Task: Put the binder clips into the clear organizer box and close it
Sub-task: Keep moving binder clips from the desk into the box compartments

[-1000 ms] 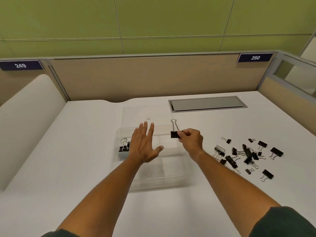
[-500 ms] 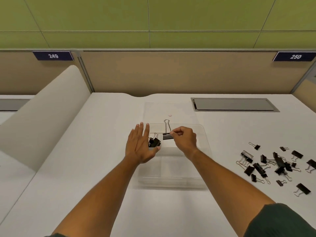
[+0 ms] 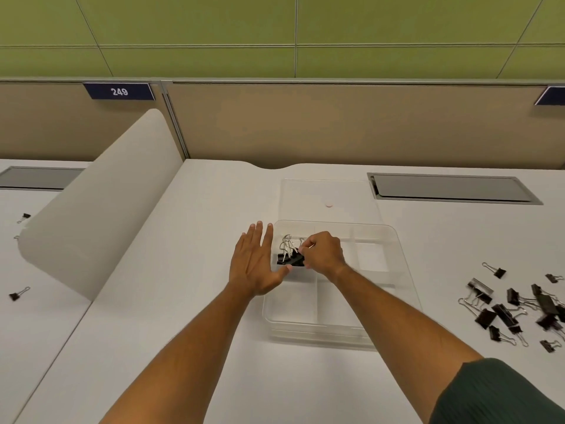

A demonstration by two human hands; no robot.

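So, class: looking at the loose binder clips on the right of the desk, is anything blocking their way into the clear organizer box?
Nothing visible does. The loose binder clips lie on bare desk to the right of the clear organizer box, whose lid lies open behind it. The right hand is over the far-left compartment; the others are open.

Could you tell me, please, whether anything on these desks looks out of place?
Yes: two small black binder clips lie on the neighbouring white desk, beyond the curved divider panel, apart from the main pile of black clips.
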